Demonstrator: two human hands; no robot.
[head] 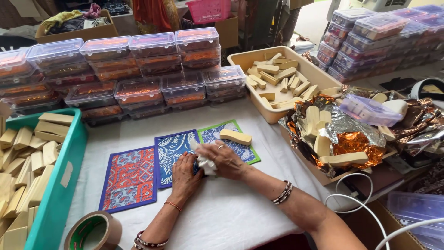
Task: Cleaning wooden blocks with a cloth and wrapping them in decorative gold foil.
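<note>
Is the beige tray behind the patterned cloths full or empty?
Partly full. The beige tray holds a loose pile of pale wooden blocks towards its back and right side, with bare floor showing at its near left.

One camera on my head, looking down and forward over the desk point(231, 217).

It sits above my own arms, which come in from the bottom edge, so my left hand point(184, 178) and right hand point(226, 159) land close below it, a little under the middle of the view. The look is steep enough to show the desk top nearly flat, yet tilted forward to take in the stacked clear boxes point(138, 69) along the far side. The green bin point(60, 185) is cut off at the left edge and the tape roll point(95, 231) at the bottom, so the view is near and wide. There is no second view to share anything with.
</note>
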